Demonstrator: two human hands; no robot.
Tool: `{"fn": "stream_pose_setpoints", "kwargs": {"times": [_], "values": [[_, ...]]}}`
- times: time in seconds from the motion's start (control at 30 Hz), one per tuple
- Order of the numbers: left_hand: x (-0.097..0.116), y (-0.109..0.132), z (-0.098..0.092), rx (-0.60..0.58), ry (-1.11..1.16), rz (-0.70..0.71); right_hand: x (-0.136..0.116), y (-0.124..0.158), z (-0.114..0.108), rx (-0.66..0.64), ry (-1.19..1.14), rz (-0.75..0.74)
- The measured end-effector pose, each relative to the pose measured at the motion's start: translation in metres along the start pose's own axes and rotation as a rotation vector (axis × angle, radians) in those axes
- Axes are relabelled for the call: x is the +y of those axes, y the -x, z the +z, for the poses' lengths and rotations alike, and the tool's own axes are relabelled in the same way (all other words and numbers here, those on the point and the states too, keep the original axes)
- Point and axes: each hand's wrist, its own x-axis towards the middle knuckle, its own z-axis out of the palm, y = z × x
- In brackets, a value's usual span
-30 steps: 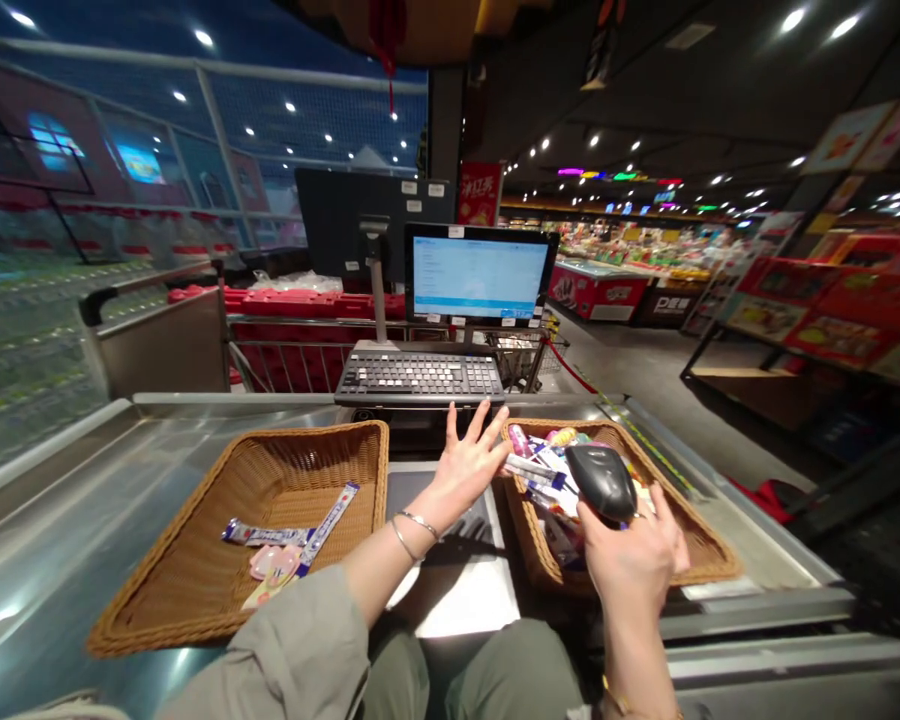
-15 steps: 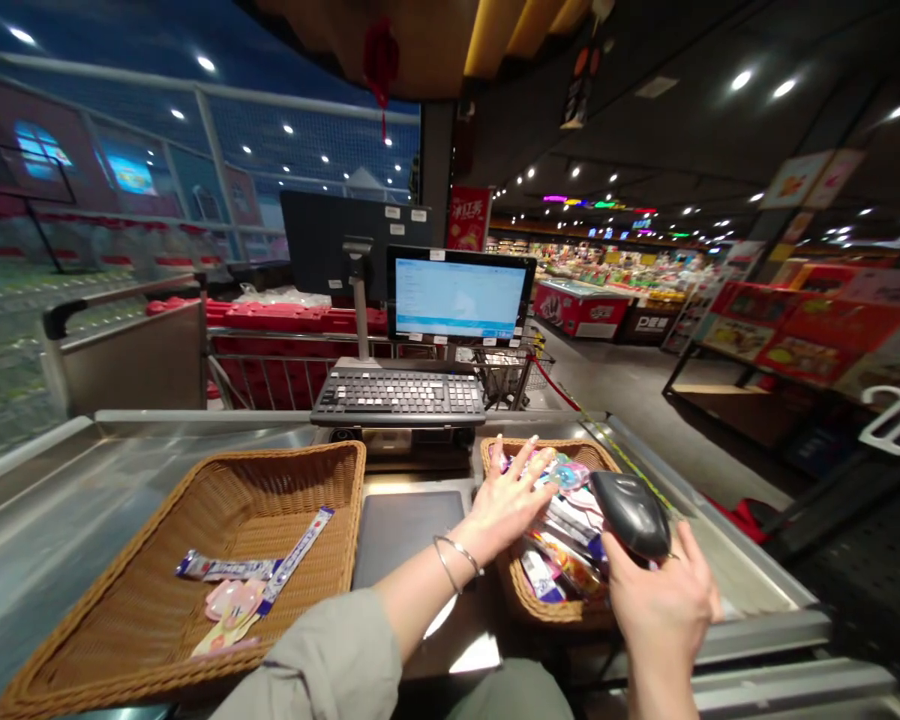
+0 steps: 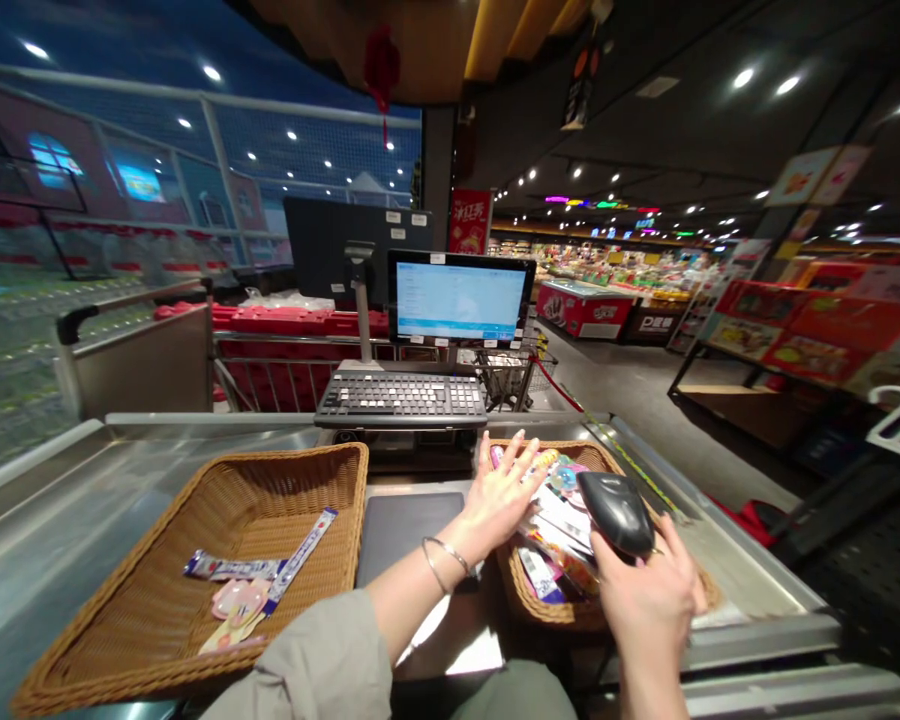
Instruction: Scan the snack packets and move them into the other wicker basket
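Note:
My left hand (image 3: 501,492) is over the left part of the right wicker basket (image 3: 523,590), fingers spread, a silver bangle on the wrist. My right hand (image 3: 649,590) grips a black handheld scanner (image 3: 616,512) above the basket's right side. Beneath the scanner lie several packaged items, among them a blue-and-white packet (image 3: 541,577) and a round light-blue piece (image 3: 565,477). The larger left basket (image 3: 285,470) holds two blue-and-white stick packs (image 3: 300,560) and a pink item (image 3: 238,599). Whether my left fingertips touch the packages is unclear.
A dark flat plate (image 3: 405,535) lies between the baskets. Behind it stand a keyboard (image 3: 401,397) and a lit monitor (image 3: 461,298). The metal counter edge (image 3: 202,418) runs behind the left basket. A white hook (image 3: 896,420) juts in at the far right.
My right hand and the scanner have shifted slightly left. My left hand has moved a little left with its fingers still spread. The whole view has shifted slightly.

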Motion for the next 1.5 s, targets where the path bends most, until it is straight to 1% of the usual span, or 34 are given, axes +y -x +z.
{"fn": "stream_pose_setpoints", "kwargs": {"times": [0.2,0.4,0.6,0.73,0.9,1.07,1.23,1.37,1.5], "values": [[-0.028,0.028,-0.029,0.001,-0.011,-0.086,-0.026,0.01,0.006,-0.046,-0.017,-0.03],[-0.06,0.067,-0.047,0.014,-0.054,-0.175,-0.054,0.021,0.014,-0.118,-0.057,-0.052],[-0.101,0.111,-0.066,-0.01,-0.1,-0.27,-0.077,0.028,0.03,-0.183,-0.109,-0.119],[-0.129,0.144,-0.077,-0.049,-0.139,-0.355,-0.095,0.033,0.043,-0.213,-0.152,-0.102],[-0.161,0.186,-0.085,-0.127,-0.184,-0.452,-0.114,0.043,0.06,-0.345,-0.178,-0.107],[-0.185,0.221,-0.084,-0.243,-0.209,-0.501,-0.13,0.058,0.076,-0.479,-0.191,-0.158],[-0.203,0.243,-0.074,-0.348,-0.206,-0.494,-0.141,0.074,0.09,-0.542,-0.217,-0.185],[-0.211,0.256,-0.056,-0.436,-0.197,-0.484,-0.146,0.087,0.1,-0.579,-0.211,-0.176],[-0.209,0.269,-0.031,-0.58,-0.186,-0.43,-0.148,0.097,0.108,-0.591,-0.207,-0.175]]}}
